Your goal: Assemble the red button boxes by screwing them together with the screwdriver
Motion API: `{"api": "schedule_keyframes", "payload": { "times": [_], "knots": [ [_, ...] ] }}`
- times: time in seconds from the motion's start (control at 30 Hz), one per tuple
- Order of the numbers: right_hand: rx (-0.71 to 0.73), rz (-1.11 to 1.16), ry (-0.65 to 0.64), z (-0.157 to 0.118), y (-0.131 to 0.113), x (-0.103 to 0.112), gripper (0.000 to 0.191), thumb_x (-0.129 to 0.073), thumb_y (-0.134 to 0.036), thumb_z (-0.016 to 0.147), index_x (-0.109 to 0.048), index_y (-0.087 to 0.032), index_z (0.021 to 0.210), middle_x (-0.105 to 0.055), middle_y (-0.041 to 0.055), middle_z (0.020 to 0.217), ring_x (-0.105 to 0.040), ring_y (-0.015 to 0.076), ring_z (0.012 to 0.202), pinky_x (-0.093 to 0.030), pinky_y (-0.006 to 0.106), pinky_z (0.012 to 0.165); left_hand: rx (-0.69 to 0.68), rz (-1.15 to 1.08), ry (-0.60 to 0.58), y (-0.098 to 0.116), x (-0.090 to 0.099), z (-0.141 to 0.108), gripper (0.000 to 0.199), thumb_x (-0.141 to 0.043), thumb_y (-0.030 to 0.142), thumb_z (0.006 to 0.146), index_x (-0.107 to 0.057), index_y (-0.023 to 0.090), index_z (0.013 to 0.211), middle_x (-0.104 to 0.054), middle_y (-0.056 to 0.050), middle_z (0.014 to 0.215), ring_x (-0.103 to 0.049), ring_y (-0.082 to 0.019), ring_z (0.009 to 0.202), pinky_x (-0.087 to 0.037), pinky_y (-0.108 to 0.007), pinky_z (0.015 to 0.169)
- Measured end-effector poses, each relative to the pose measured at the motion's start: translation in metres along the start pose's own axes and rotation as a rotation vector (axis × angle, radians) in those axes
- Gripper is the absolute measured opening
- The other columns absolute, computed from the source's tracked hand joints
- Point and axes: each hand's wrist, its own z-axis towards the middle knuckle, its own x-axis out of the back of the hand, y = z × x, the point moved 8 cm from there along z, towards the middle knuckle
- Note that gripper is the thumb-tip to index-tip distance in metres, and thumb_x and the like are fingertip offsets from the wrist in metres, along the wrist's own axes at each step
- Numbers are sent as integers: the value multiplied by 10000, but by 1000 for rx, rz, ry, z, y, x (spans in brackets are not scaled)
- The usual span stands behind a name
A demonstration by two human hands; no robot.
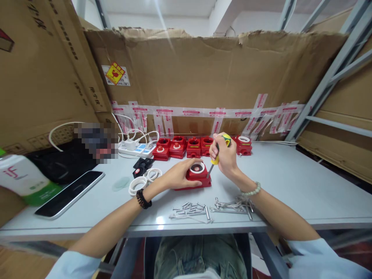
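Observation:
A red box-shaped housing [203, 179] with a white ring [197, 167] around a dark centre lies on the table. My left hand [181, 174] holds it from the left, thumb along the near side and fingers over the far side. In my right hand [225, 155] is a screwdriver [215, 159] with a yellow and green handle, fingers wrapped round it. Its shaft slants down to the right end of the housing, where the tip meets a corner. Loose screws [190, 208] lie nearer the table's front edge.
Several red housings [177, 147] stand in a back row. White rings [138, 185] and black parts [140, 168] lie left of my left hand. Metal pins with cords [235, 204] are at front right. A phone [71, 194], bottle [27, 180] and power strip [136, 148] are left.

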Motion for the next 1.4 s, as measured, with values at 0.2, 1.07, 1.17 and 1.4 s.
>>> {"api": "schedule_keyframes", "payload": {
  "times": [0.2,1.07,1.17,1.4],
  "knots": [
    [43,-53,78,0,3,7,330,-619,-435,804,-375,-245,690,-354,-130,401,-354,64,338,-307,187,344,-2,28,-3,1,-1,0,674,-714,436,758,-434,209,1327,-591,-114,1265,-599,-281,1107,-483,-427,949],
    [362,-1070,-609,-24,-53,-27,217,-517,-361,923,-470,-207,1068,-607,21,878,-526,129,671,-427,271,653,0,10,-20,0,-1,0,658,-725,403,758,-441,204,1317,-589,-122,1274,-596,-285,1109,-476,-418,941],
    [391,-1149,-409,-15,-55,-16,277,-551,-449,895,-517,-192,991,-607,42,857,-545,163,702,-436,310,665,-1,12,-20,1,-1,1,670,-728,402,755,-435,209,1326,-589,-120,1269,-596,-285,1106,-475,-417,937],
    [263,-793,-592,-14,-43,-12,554,-565,-317,897,-357,-227,1402,-618,65,1051,-600,186,892,-496,366,816,1,28,-28,0,-1,0,668,-721,399,765,-428,202,1332,-578,-126,1283,-593,-275,1103,-472,-408,931]
  ]
}}
